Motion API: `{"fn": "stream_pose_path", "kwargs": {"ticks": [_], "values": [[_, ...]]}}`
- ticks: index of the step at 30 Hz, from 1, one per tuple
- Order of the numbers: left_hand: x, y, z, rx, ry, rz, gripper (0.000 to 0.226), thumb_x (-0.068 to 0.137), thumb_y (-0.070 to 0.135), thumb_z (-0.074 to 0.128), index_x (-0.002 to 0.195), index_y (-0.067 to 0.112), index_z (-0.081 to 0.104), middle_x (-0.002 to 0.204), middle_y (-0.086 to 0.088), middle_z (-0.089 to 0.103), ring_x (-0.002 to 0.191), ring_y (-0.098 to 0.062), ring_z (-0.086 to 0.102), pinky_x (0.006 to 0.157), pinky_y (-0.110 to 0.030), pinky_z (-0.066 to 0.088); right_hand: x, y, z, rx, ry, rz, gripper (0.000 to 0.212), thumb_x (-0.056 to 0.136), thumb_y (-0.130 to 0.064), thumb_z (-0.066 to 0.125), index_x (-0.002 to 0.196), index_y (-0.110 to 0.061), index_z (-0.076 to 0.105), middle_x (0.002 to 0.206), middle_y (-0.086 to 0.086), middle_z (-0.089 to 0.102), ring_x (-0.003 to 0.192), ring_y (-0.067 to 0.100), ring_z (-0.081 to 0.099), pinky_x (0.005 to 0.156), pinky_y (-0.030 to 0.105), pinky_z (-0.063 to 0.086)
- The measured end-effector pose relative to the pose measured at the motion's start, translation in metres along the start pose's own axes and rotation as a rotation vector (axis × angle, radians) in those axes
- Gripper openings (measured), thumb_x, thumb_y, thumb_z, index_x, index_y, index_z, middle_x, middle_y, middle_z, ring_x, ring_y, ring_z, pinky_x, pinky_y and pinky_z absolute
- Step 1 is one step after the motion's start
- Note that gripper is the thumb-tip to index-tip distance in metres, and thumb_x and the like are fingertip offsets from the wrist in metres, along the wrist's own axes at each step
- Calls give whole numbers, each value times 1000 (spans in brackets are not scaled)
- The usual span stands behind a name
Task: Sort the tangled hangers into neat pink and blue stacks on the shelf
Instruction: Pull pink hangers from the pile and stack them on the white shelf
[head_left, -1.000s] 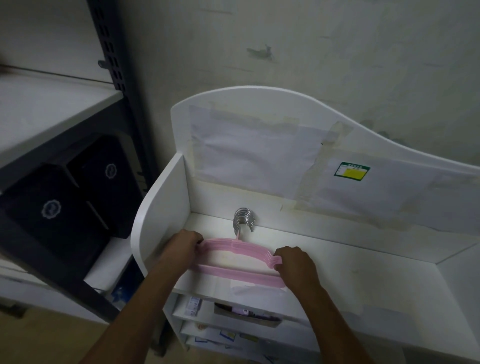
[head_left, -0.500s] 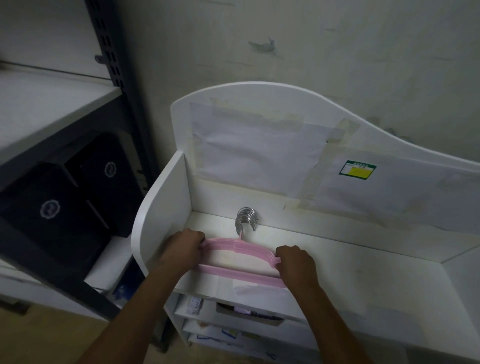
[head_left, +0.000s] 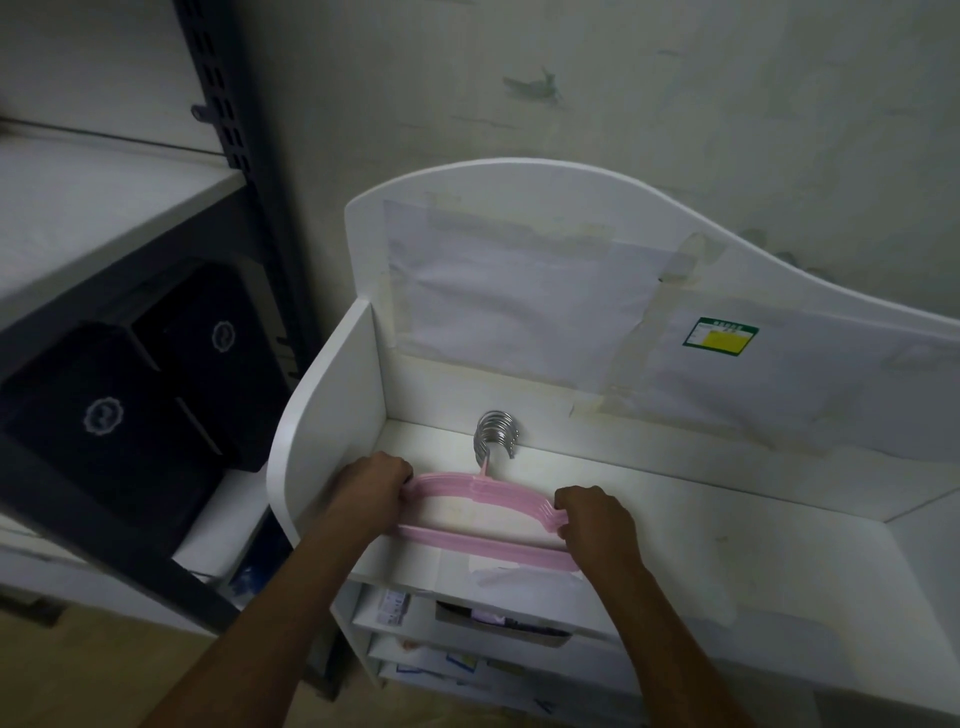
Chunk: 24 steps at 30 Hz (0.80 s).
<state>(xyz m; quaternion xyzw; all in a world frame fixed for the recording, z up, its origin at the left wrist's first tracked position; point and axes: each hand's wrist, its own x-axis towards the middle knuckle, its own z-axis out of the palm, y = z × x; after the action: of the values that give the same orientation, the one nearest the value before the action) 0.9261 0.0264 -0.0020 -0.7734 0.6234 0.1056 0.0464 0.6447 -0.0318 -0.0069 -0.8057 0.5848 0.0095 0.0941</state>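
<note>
A stack of pink hangers (head_left: 483, 491) lies flat on the top of the white shelf (head_left: 727, 525), at its left end. Their metal hooks (head_left: 496, 434) are bunched together and point toward the back panel. My left hand (head_left: 371, 486) grips the left end of the stack. My right hand (head_left: 597, 522) grips the right end, fingers curled over the shoulder of the hangers. No blue hangers are in view.
Taped paper sheets and a green-yellow sticker (head_left: 721, 338) cover the shelf's curved back panel. A dark metal rack (head_left: 228, 119) stands at the left with black boxes (head_left: 119, 410) on it. Lower shelves hold papers and small items (head_left: 498, 623).
Both hands stay on the ends of the pink stack; the stack has barely shifted. The view has drifted slightly.
</note>
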Motion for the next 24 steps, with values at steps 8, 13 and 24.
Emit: {"fn": "stream_pose_path", "kwargs": {"ticks": [8,13,24], "values": [[4,1,-1,30,38,-2,15,80,20,59,88,20,71,91,-6,69,86,-28,68,68,-30,48,5,-1,-4,6,14,1,16,74,-14,65,89,-18,69,88,3,68,84,25,66,67,27,46],[2,-1,0,-22,14,-7,14,81,19,57,87,19,70,90,-7,69,83,-28,67,65,-29,48,2,0,-1,62,23,19,11,76,-13,62,85,-18,68,84,3,68,82,25,67,65,28,48],[-40,23,-13,-719,326,83,36,88,26,68,123,18,63,119,1,64,105,-13,61,92,-36,51,-43,29,-27,633,175,38,28,87,-28,71,111,-19,63,106,-9,63,97,8,60,84,26,49]]}}
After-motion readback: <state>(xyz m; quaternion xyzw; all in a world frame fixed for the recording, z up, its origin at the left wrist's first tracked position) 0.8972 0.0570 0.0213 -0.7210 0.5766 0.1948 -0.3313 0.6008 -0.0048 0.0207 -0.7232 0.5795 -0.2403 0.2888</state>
